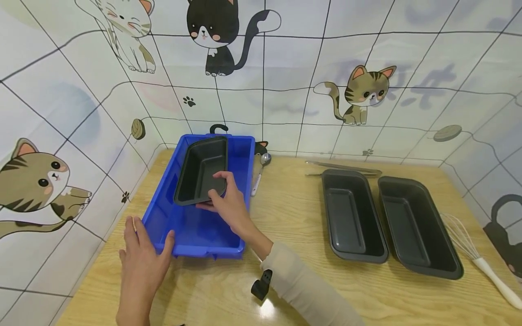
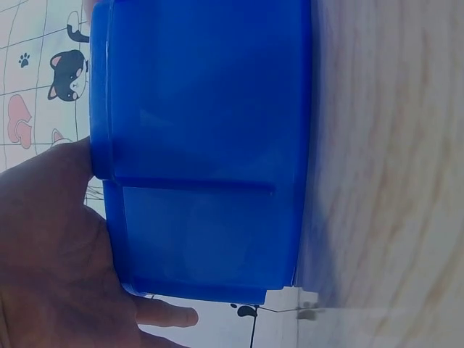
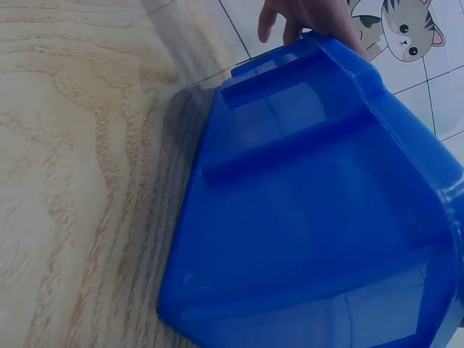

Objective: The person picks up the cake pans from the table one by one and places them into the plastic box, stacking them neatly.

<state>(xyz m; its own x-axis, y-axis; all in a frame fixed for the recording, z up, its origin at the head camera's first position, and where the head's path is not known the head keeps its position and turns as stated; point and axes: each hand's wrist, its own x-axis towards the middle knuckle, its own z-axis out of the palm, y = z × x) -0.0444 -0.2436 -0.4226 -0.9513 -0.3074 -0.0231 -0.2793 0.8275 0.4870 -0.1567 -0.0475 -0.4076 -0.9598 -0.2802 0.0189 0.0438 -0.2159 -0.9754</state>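
Note:
A blue plastic bin [image 1: 195, 251] stands on the table, and a dark loaf pan [image 1: 195, 174] lies tilted inside its far part. My right hand [image 1: 230, 206] grips that pan at its near right corner, thumb and forefinger over the inside and other fingers at the outer edge. My left hand [image 1: 140, 262] rests against the bin's near left corner, thumb at the near rim and fingers stretched along the left side. In the left wrist view the left palm [image 2: 51, 246] lies beside the bin's wall [image 2: 203, 138]. The right wrist view shows the bin's outer wall [image 3: 290, 210], not the right hand.
Two more dark loaf pans [image 1: 356, 246] stand side by side at the right, with a whisk [image 1: 485, 267] beyond them. A spoon [image 1: 259, 176] lies beside the bin. Long thin metal tools [image 1: 342, 167] lie behind the pans, near the cat-patterned wall [image 1: 285, 104].

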